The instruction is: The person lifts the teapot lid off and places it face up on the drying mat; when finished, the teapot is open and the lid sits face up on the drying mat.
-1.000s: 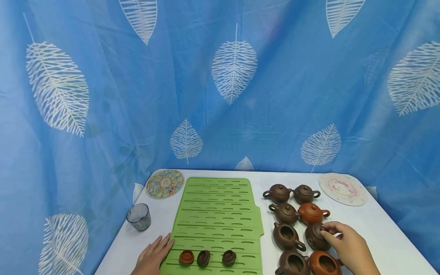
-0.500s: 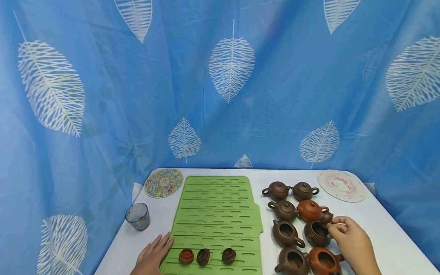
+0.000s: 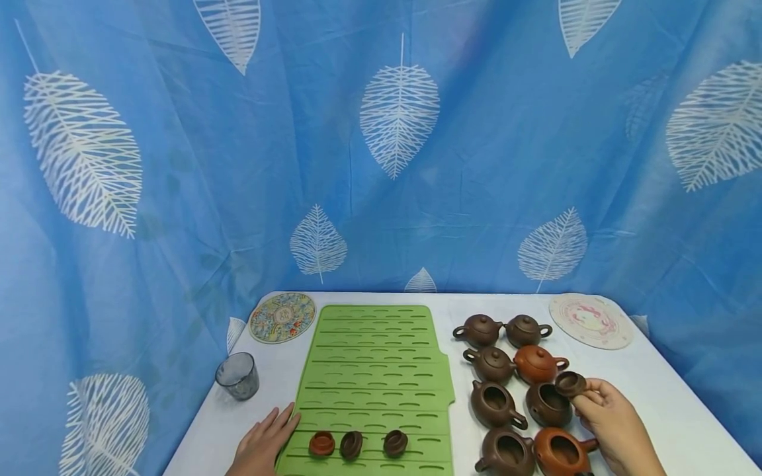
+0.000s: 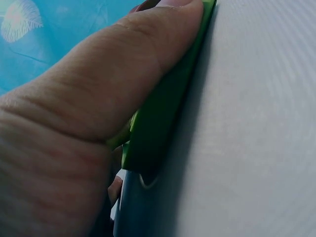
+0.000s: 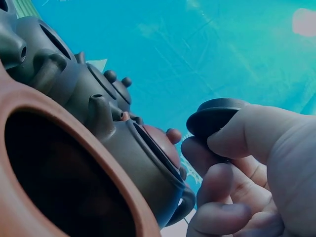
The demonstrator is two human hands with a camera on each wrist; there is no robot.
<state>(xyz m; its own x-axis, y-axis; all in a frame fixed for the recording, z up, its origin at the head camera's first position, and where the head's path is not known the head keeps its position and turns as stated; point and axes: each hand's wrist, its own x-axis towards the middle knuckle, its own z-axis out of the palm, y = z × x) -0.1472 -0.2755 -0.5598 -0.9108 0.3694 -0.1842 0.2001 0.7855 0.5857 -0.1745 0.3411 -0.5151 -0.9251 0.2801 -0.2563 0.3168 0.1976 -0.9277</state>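
A glass point(image 3: 238, 375) stands near a colourful mat point(image 3: 282, 318).

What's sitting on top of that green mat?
Three lids show: one reddish, two dark brown. The left hand hides some of the mat's edge; what's under the lids is covered.

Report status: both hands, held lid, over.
Right hand pinching dark lid, clear of nearest brown teapot. Left hand on edge of green mat. Possible snag: open orange teapot close by.

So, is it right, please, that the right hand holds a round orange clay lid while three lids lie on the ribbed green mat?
Not orange: the right hand holds a round dark brown clay lid, as the head view shows, while three lids lie on the ribbed green mat.
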